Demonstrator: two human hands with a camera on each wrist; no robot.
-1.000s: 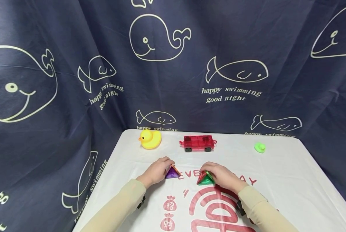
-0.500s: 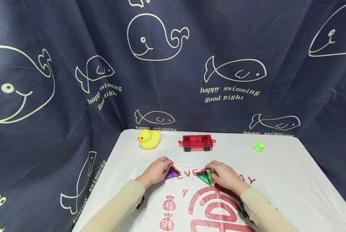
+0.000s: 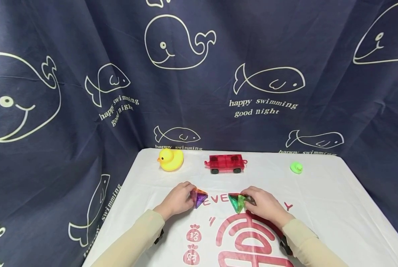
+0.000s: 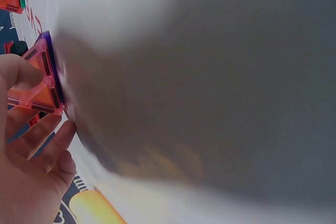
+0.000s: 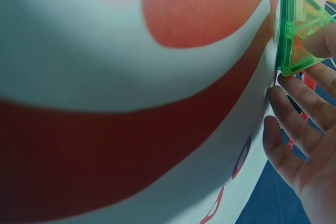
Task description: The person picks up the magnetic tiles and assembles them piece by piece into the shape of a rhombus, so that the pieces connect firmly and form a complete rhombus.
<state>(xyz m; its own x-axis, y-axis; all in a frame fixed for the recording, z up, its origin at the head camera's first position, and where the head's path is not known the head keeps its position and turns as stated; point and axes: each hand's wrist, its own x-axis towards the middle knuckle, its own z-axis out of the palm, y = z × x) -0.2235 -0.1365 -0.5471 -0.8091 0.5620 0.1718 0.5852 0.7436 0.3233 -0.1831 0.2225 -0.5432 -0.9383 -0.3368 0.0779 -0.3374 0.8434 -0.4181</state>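
Observation:
On the white cloth, my left hand [image 3: 177, 199] pinches a small pyramid of see-through magnetic tiles [image 3: 200, 199]; in the head view its purple and orange faces show. A pinkish-red face of that pyramid [image 4: 46, 85] lies under my thumb in the left wrist view. To the right, my right hand [image 3: 265, 204] grips a second tile pyramid [image 3: 234, 203] with dark green, light green and red faces. Its light green face [image 5: 289, 51] meets my thumb in the right wrist view, where the other fingers [image 5: 286, 114] spread beside it. A gap separates the two pyramids.
Behind the hands stand a yellow toy duck [image 3: 171, 160], a red see-through toy wagon [image 3: 225, 163] with black wheels, and a small green duck [image 3: 296, 167]. The white cloth [image 3: 339, 222] has red printing. A dark blue curtain [image 3: 215, 85] hangs around the back and sides.
Both pyramids have been turned in my fingers. The right one now shows its light green face in front instead of red; the left one shows more orange on top. The head view has shifted slightly.

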